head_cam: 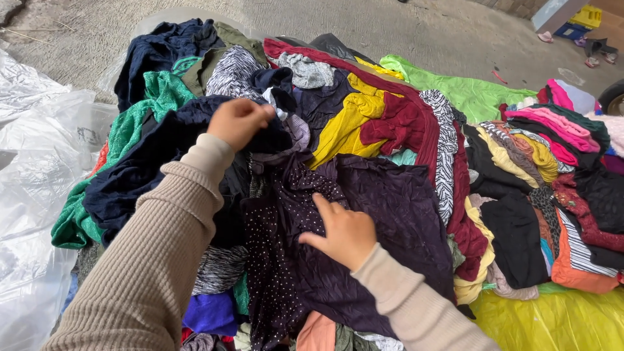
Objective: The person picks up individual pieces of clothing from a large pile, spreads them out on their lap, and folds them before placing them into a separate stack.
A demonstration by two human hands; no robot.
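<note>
Left hand (pixel 239 120): fingers closed on navy garment (pixel 140 166), lifted off clothing heap (pixel 396 130) | Right hand (pixel 344 233): fingers spread, pressed flat on dark purple garment (pixel 396 214), steadying it | Polka-dot fabric (pixel 273 260) between | Plastic sheet (pixel 39 143) beside.

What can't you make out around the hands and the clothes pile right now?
- Head view: left hand fingertips, curled into the navy garment.
- Right hand palm, face down on the dark purple garment.
- Pile's lower layers, buried under top clothes.
- Yellow sheet, cut by the bottom edge.
- Far crate, too small.
</note>
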